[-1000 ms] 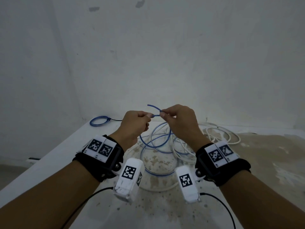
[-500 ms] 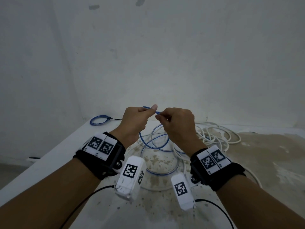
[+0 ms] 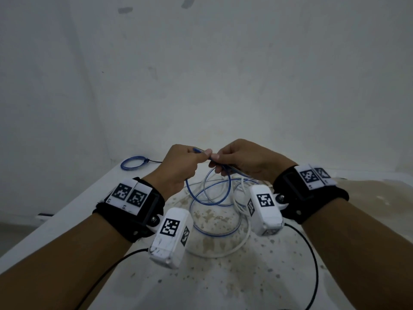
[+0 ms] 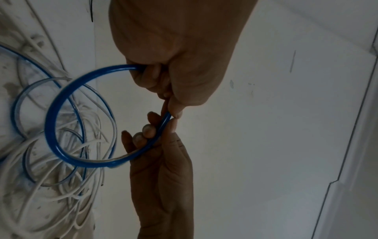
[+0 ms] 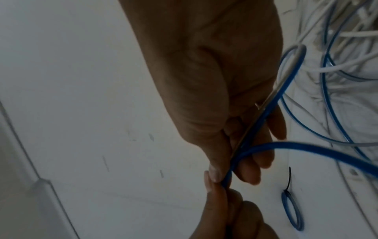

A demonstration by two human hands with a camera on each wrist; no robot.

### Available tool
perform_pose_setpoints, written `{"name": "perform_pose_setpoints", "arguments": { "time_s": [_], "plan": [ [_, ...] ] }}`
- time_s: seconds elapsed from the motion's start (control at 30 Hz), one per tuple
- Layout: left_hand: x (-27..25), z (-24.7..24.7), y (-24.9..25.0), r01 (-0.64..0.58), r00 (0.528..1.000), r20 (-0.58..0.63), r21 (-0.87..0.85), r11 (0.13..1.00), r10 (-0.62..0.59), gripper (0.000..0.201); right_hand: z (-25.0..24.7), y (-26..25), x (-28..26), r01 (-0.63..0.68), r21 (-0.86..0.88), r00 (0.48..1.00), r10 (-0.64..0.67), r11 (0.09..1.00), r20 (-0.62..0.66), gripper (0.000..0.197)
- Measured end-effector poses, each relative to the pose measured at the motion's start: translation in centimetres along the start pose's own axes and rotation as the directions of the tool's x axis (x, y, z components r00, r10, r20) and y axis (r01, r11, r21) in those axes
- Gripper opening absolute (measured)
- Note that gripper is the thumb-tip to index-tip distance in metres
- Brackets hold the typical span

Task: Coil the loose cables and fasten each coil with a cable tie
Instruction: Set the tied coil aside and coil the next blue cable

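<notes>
Both hands are raised above the table, thumbs nearly touching. My left hand (image 3: 185,163) grips the blue cable (image 3: 209,198), with its end sticking out by the thumb. My right hand (image 3: 237,161) pinches the same blue cable (image 5: 245,155) between thumb and fingers. In the left wrist view the blue cable (image 4: 61,116) forms one round loop hanging between the two hands. The remaining length trails down to the tabletop among loose white cables (image 3: 223,253).
A small blue coil (image 3: 134,162) fastened with a black cable tie (image 3: 154,161) lies at the table's far left corner; the coil (image 5: 292,211) also shows in the right wrist view. The stained white table (image 3: 223,283) meets a wall behind. Black camera leads hang from both wrists.
The hands have drawn the blue cable into a loop; the free end that arched above the hands now lies in the left hand. My right wrist has swung outward to the right.
</notes>
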State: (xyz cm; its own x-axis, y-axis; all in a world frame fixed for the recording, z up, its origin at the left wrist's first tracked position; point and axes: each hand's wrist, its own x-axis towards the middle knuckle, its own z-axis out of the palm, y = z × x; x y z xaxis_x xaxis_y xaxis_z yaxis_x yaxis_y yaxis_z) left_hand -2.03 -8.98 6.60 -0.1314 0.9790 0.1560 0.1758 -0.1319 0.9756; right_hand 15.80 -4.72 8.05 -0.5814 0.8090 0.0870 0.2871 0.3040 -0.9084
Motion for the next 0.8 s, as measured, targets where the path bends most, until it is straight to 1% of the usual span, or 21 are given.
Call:
{"name": "perform_pose_setpoints", "arguments": {
  "time_s": [0.1, 0.17, 0.23, 0.3, 0.33, 0.37, 0.4, 0.43, 0.47, 0.5, 0.53, 0.6, 0.67, 0.7, 0.73, 0.8],
  "plan": [
    [-0.2, 0.3, 0.2, -0.020, 1.000, 0.015, 0.025, 0.999, 0.020, 0.025, -0.1, 0.3, 0.1, -0.060, 0.109, 0.997, 0.053, 0.992, 0.062, 0.027],
    [-0.3, 0.6, 0.4, -0.058, 0.998, -0.019, 0.032, 0.998, 0.059, 0.027, -0.2, 0.4, 0.0, -0.060, 0.177, 0.997, 0.049, 0.982, 0.067, 0.025],
    [0.0, 0.6, 0.3, -0.040, 0.993, -0.108, 0.041, 0.998, 0.044, 0.030, -0.4, 0.5, 0.1, -0.041, 0.299, 0.999, 0.047, 0.953, -0.014, 0.024],
    [0.1, 0.4, 0.0, 0.048, 0.971, -0.235, 0.039, 0.998, -0.038, 0.033, -1.0, 0.4, 0.1, 0.012, 0.439, 0.990, 0.050, 0.898, -0.129, 0.023],
    [-0.1, 0.3, -0.1, 0.103, 0.960, -0.263, 0.021, 0.994, -0.094, 0.037, -1.4, 0.4, 0.1, 0.047, 0.486, 0.983, 0.046, 0.873, -0.179, 0.023],
    [-0.5, 0.3, -0.3, 0.165, 0.957, -0.241, -0.001, 0.986, -0.160, 0.041, -1.8, 0.2, 0.1, 0.080, 0.515, 0.975, 0.041, 0.854, -0.220, 0.024],
    [-1.2, 0.6, -0.6, 0.236, 0.957, -0.171, -0.002, 0.972, -0.233, 0.044, -2.2, 0.1, 0.2, 0.108, 0.532, 0.967, 0.036, 0.840, -0.253, 0.024],
    [-2.1, 1.0, -0.8, 0.315, 0.947, -0.068, 0.025, 0.949, -0.313, 0.049, -2.4, -0.2, 0.2, 0.127, 0.543, 0.961, 0.034, 0.830, -0.275, 0.025],
    [-2.9, 1.6, -1.0, 0.385, 0.920, 0.049, 0.060, 0.921, -0.388, 0.054, -2.5, -0.4, 0.2, 0.138, 0.550, 0.957, 0.033, 0.824, -0.290, 0.025],
    [-3.7, 2.2, -1.0, 0.436, 0.882, 0.163, 0.080, 0.896, -0.443, 0.062, -2.6, -0.7, 0.2, 0.148, 0.554, 0.954, 0.029, 0.819, -0.298, 0.025],
    [-4.1, 2.9, -1.0, 0.471, 0.839, 0.265, 0.080, 0.878, -0.475, 0.071, -2.5, -0.9, 0.1, 0.158, 0.558, 0.952, 0.024, 0.815, -0.304, 0.025],
    [-4.2, 4.3, -1.2, 0.529, 0.759, 0.430, 0.029, 0.848, -0.489, 0.087, -2.4, -1.4, -0.2, 0.174, 0.571, 0.950, 0.017, 0.802, -0.313, 0.025],
    [-3.9, 5.6, -1.3, 0.598, 0.697, 0.540, -0.075, 0.798, -0.472, 0.098, -2.4, -1.7, -0.6, 0.187, 0.591, 0.949, 0.011, 0.785, -0.315, 0.027],
    [-3.6, 6.3, -1.3, 0.628, 0.683, 0.575, -0.148, 0.764, -0.450, 0.101, -2.4, -1.8, -0.8, 0.195, 0.602, 0.948, 0.009, 0.774, -0.318, 0.027],
    [-3.3, 6.8, -1.4, 0.647, 0.687, 0.589, -0.229, 0.727, -0.426, 0.102, -2.3, -1.9, -1.0, 0.203, 0.611, 0.946, 0.008, 0.765, -0.324, 0.028],
    [-2.7, 7.9, -1.1, 0.642, 0.734, 0.557, -0.379, 0.667, -0.390, 0.097, -2.3, -1.9, -1.3, 0.218, 0.622, 0.940, 0.011, 0.752, -0.342, 0.028]
  ]
}}
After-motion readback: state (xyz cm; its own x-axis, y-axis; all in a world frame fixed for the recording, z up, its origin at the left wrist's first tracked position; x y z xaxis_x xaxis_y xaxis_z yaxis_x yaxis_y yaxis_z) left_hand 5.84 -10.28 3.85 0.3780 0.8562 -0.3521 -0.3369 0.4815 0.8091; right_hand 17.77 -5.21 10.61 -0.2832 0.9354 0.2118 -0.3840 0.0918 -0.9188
